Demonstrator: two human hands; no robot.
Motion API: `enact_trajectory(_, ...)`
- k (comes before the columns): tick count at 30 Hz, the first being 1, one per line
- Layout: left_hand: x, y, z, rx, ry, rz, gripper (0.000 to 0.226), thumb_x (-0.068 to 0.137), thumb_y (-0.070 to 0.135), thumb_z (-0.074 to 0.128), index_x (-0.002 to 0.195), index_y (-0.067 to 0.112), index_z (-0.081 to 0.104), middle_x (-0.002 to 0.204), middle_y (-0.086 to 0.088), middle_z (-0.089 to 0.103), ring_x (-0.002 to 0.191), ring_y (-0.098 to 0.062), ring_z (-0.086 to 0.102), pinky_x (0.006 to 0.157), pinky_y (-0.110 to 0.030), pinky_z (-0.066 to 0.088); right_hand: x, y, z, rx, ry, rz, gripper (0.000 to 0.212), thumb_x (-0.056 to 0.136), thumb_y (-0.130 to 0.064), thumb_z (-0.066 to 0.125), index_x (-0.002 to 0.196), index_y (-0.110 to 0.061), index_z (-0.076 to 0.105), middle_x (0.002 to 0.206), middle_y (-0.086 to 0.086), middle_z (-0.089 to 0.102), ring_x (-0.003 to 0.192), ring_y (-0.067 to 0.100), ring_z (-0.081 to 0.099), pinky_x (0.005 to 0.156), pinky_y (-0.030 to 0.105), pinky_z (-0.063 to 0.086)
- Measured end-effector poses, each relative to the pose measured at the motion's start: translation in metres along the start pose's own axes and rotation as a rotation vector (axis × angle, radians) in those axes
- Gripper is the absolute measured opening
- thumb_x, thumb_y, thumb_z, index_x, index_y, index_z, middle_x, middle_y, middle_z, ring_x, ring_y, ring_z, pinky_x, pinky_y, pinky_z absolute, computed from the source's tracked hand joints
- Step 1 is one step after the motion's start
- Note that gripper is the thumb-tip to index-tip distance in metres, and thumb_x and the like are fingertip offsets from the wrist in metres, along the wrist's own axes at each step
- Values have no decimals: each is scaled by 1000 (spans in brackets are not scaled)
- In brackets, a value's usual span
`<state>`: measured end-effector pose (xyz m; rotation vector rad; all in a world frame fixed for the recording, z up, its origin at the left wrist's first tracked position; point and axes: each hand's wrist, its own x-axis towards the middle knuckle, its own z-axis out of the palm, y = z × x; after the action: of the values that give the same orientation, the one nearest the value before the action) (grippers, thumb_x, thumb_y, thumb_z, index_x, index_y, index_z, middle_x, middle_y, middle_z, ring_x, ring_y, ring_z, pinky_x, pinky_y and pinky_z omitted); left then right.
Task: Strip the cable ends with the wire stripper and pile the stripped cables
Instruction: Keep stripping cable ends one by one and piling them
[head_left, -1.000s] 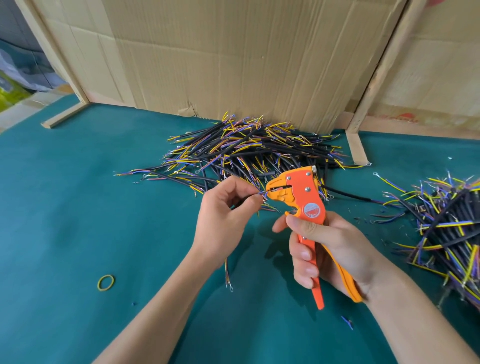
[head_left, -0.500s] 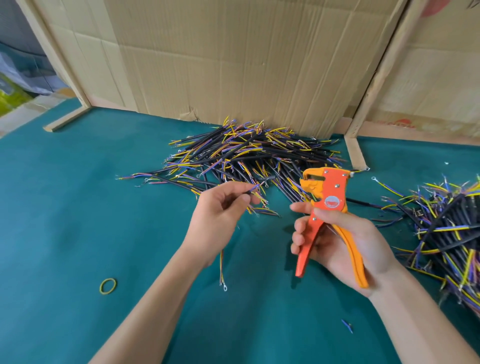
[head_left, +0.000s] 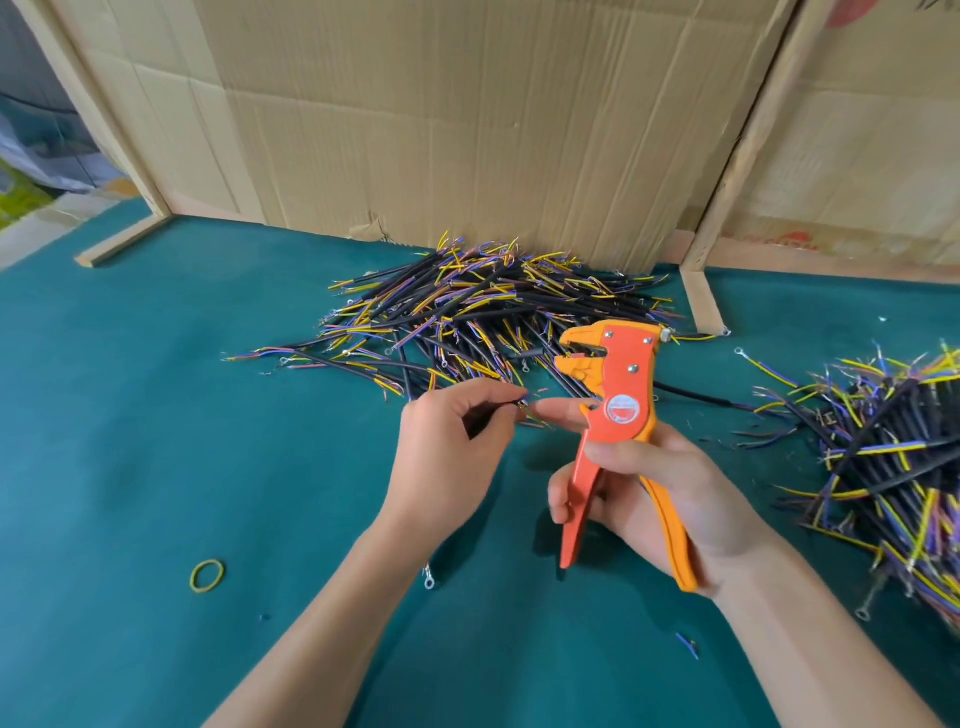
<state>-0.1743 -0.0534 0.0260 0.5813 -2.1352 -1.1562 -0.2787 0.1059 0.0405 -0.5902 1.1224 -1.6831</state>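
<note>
A yellow rubber band (head_left: 207, 575) is seen lying on the green desk (head_left: 130, 441) near the lower left. An orange wire stripper (head_left: 618, 415) is held upright by the right hand (head_left: 660, 499), the grip clenched around its handles, its jaws parted and empty. A thin black cable (head_left: 496, 408) is pinched by the left hand (head_left: 447, 457), its colored end just beside the right index fingertip. Farther back, a pile of cables (head_left: 483, 317) is spread before a cardboard sheet (head_left: 467, 114); another pile (head_left: 893, 457) is heaped at the right.

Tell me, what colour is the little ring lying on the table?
Yellow-green. The rubber band shows in the head view, on the teal table.
</note>
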Motion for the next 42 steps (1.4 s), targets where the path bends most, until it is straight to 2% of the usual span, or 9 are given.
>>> enact_trajectory(3, -2, 2, 1, -15, -21, -13, 10, 88, 19, 75, 89, 28, 77, 74, 14, 72, 59, -9, 56, 59, -16, 43, 0, 1, 2, 26, -26, 9, 57, 78, -17, 74, 133, -6, 64, 108, 52, 50, 73, 40, 61, 70, 42, 54)
enact_trajectory(6, -4, 4, 1, -49, -51, -18, 13, 82, 26, 82, 89, 27, 71, 76, 15, 70, 58, -5, 47, 59, -14, 37, 1, 3, 2, 41, -37, 13, 58, 78, -17, 74, 134, -7, 64, 89, 35, 61, 74, 40, 62, 70, 42, 54)
enact_trajectory(9, -5, 6, 2, 10, -26, 2, 27, 75, 32, 88, 84, 25, 64, 74, 16, 69, 62, -5, 50, 60, -16, 38, 1, 3, 4, 66, -47, 10, 60, 74, -17, 80, 132, -6, 66, 87, 29, 64, 73, 39, 64, 68, 41, 54)
enact_trajectory(15, -6, 4, 6, -42, -47, -4, 27, 72, 3, 80, 82, 20, 61, 72, 18, 64, 60, 3, 52, 57, -12, 35, -1, 1, -1, 102, -48, -26, 61, 74, -17, 80, 130, 2, 65, 132, 26, 62, 75, 35, 65, 70, 43, 55)
enact_trajectory(23, -1, 1, 3, -298, -207, -83, 17, 84, 5, 76, 90, 16, 65, 73, -9, 65, 65, -17, 50, 66, -30, 42, -1, -1, -12, 225, -62, -37, 74, 73, -29, 84, 134, 6, 60, 131, 26, 59, 78, 30, 63, 75, 42, 54)
enact_trajectory(29, -2, -4, 7, -280, -183, -50, 16, 91, 8, 71, 95, 19, 59, 70, -9, 68, 64, -29, 51, 65, -37, 41, -1, -2, -12, 302, -83, -42, 77, 75, -29, 83, 137, 7, 57, 135, 26, 57, 80, 29, 63, 76, 41, 54)
enact_trajectory(32, 0, -5, 6, -332, -91, -34, 14, 92, 0, 67, 89, 11, 59, 70, 0, 70, 67, -19, 61, 67, -28, 47, -1, -4, -10, 242, -77, -32, 74, 75, -31, 81, 137, 3, 58, 141, 27, 56, 80, 31, 63, 76, 42, 54)
enact_trajectory(35, 4, -6, 2, -429, 13, -69, 16, 94, -1, 65, 84, 9, 58, 69, -4, 68, 56, -7, 52, 56, -16, 38, -2, -4, -10, 155, -22, 21, 63, 75, -23, 77, 132, 1, 63, 130, 32, 62, 80, 35, 67, 74, 45, 57)
enact_trajectory(42, 5, -5, 1, -446, 118, -62, 14, 91, 7, 64, 80, 14, 58, 68, -4, 67, 62, -19, 47, 55, -28, 35, 0, 4, 2, 42, -39, 136, 57, 75, -13, 75, 126, 7, 62, 99, 35, 66, 78, 41, 68, 72, 49, 58)
